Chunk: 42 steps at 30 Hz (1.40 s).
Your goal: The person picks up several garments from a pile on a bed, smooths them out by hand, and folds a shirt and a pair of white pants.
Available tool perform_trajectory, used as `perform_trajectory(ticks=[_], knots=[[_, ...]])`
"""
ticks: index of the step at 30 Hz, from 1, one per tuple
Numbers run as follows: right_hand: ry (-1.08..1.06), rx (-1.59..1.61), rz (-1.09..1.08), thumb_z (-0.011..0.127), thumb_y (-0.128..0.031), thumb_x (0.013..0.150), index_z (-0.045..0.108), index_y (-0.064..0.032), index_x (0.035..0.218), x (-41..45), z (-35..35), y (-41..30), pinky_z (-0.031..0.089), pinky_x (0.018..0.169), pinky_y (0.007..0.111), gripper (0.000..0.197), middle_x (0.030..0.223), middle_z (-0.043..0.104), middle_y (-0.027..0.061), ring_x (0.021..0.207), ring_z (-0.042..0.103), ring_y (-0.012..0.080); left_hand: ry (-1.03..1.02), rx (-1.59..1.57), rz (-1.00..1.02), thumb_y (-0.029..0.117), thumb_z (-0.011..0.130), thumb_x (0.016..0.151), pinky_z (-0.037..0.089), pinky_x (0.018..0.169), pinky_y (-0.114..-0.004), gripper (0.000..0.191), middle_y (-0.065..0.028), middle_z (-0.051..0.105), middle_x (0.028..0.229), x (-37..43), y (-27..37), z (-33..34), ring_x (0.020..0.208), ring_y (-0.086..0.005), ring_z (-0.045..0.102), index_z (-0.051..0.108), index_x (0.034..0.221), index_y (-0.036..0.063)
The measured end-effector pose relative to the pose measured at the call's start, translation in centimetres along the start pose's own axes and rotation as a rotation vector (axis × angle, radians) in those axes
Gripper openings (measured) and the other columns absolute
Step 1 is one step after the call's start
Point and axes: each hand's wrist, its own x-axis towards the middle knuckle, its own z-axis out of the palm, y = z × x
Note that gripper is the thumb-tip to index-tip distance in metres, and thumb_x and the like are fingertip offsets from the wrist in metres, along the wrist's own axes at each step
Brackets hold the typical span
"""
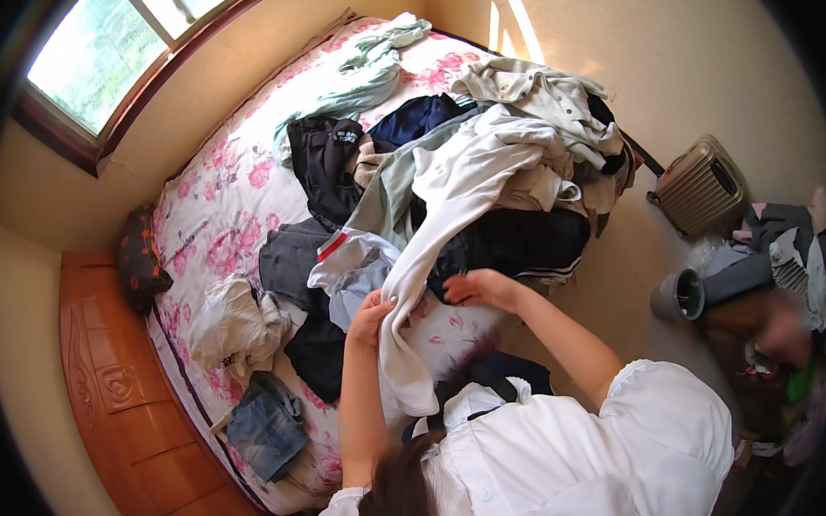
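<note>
My left hand [373, 319] grips a long sleeve or leg of a white garment [446, 214], whose upper part lies over the clothes heap and whose end hangs towards my body. To the right, my right hand [483, 291] has its fingers apart and holds nothing; it is beside a black garment [524, 241]. A white shirt with a red stripe [332, 247] lies left of the held sleeve. Behind it are a grey-green garment [382, 196] and a black garment with white lettering [320, 161]. A beige buttoned garment [552, 100] tops the heap's far right.
The clothes lie on a bed with a floral sheet [220, 191]. Folded jeans [268, 427] and a crumpled white garment [234, 323] are near its carved wooden headboard [122, 385]. A ribbed suitcase [703, 187], a grey bin [678, 295] and piled clothes [791, 252] stand to the right.
</note>
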Motion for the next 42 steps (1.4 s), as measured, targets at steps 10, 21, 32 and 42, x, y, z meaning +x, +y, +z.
perform_trajectory(ticks=[10, 21, 32, 42], knots=[[0.931, 0.714, -0.656, 0.045, -0.009, 0.068, 0.038, 0.0068, 0.105, 8.5, 2.5, -5.2, 0.04, 0.073, 0.033, 0.041, 0.102, 0.045, 0.0172, 0.087, 0.048, 0.0268, -0.125, 0.412, -0.085, 0.007, 0.062, 0.063, 0.037, 0.052, -0.019, 0.016, -0.0011, 0.055, 0.065, -12.9, 3.3, -2.3, 0.056, -0.0065, 0.047, 0.058, 0.074, -0.0038], [-0.146, -1.028, -0.583, 0.057, -0.017, 0.069, 0.048, 0.0023, 0.095, 0.5, 21.8, -17.7, 0.039, 0.072, 0.025, 0.034, 0.089, 0.053, 0.0075, 0.08, 0.049, 0.0137, 0.985, 0.585, 0.706, 0.024, 0.045, 0.08, 0.035, 0.065, -0.019, 0.033, -0.0018, 0.053, 0.094, -15.6, 5.1, -5.9, 0.085, -0.0088, 0.048, 0.041, 0.109, 0.0088], [-0.554, -0.944, -0.45, 0.043, -0.048, 0.075, 0.052, 0.0023, 0.077, 5.8, 22.3, -15.7, 0.037, 0.052, 0.022, 0.051, 0.065, 0.049, 0.0031, 0.061, 0.043, 0.0072, 0.669, 0.743, 0.393, 0.05, 0.025, 0.08, 0.02, 0.092, -0.029, 0.057, -0.0115, 0.042, 0.113, -15.9, 8.0, -6.4, 0.108, -0.0186, 0.035, 0.039, 0.112, 0.004], [-0.362, -0.87, -0.063, 0.046, -0.032, 0.077, 0.047, 0.001, 0.101, 12.5, 17.6, -8.7, 0.035, 0.075, 0.023, 0.041, 0.093, 0.05, 0.006, 0.086, 0.045, 0.0118, 0.779, 0.658, 0.129, 0.024, 0.049, 0.076, 0.04, 0.058, -0.02, 0.027, -0.0015, 0.054, 0.076, -16.7, 0.4, -8.7, 0.067, -0.009, 0.049, 0.053, 0.09, 0.0011]])
